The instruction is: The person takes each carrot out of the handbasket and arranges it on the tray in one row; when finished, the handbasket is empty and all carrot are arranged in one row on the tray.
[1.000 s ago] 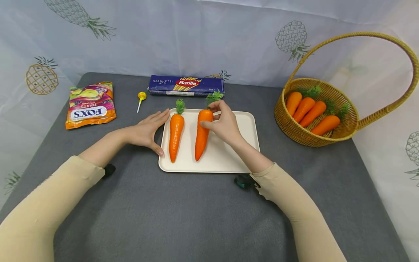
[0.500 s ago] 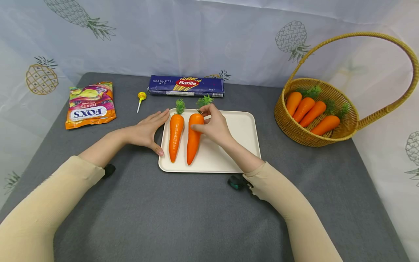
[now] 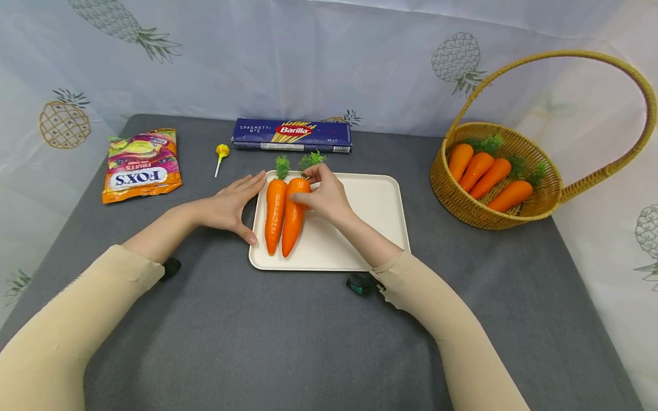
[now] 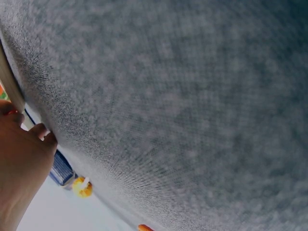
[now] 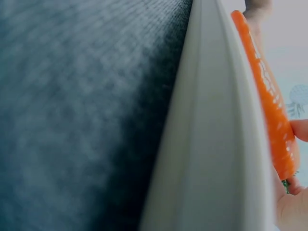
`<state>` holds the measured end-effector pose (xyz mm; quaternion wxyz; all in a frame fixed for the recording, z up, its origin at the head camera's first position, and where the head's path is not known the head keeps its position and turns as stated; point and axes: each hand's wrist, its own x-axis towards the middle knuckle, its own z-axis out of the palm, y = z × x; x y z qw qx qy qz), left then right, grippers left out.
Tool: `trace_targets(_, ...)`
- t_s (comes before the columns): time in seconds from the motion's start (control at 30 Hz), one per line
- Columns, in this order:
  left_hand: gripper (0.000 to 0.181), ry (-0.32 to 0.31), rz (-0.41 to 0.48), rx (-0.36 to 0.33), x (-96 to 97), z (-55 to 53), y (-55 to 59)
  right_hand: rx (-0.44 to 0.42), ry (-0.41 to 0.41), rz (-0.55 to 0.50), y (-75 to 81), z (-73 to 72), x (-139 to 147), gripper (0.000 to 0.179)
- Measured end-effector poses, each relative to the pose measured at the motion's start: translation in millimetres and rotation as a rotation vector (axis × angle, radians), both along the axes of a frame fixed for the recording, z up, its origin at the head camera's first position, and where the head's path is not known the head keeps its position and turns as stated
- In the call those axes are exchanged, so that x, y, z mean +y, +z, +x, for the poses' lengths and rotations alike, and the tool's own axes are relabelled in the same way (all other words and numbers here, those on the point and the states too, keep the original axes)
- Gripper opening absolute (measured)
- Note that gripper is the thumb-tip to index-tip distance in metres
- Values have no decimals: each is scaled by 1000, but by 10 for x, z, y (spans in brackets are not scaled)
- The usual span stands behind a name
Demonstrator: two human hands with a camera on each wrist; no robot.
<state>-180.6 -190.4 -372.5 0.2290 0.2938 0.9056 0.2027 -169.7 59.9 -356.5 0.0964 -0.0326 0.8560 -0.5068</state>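
Observation:
A cream rectangular tray (image 3: 360, 228) lies on the grey table with two orange carrots on it, side by side at its left end. My left hand (image 3: 226, 206) spreads its fingers along the tray's left edge, thumb and fingertips touching the rim. With thumb and fingers my right hand (image 3: 326, 197) grips the top of the right-hand carrot (image 3: 294, 222), whose green leaves stick out past the tray's far edge. Just left of it lies the other carrot (image 3: 275, 217), nearly touching. In the right wrist view, an orange carrot (image 5: 269, 101) shows above the tray's rim, with fingertips at its thick end.
A wicker basket (image 3: 462, 202) with a tall handle holds several carrots at the right. Behind the tray lies a blue spaghetti box (image 3: 252, 137). Toward the left are a yellow lollipop (image 3: 222, 152) and an orange candy bag (image 3: 141, 165). A patterned cloth hangs behind the table.
My right hand has moved the gripped carrot leftward across the tray, up close beside the other carrot. The left hand has stayed at the tray's edge.

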Motion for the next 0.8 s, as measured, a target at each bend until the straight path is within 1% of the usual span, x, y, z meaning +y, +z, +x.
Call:
trace_targets(0.23,139,3,-2,-5,6,-6,-5,1,-9,23,-8,-17,-3,55)
trace_targets(0.63,139,4,-3,-6,-1,1,-6,0,30,65,-72,-21,-40,54)
trace_targets(0.8,138,6,-7,-6,7,-1,-1,-17,35,73,-88,-29,-40,53)
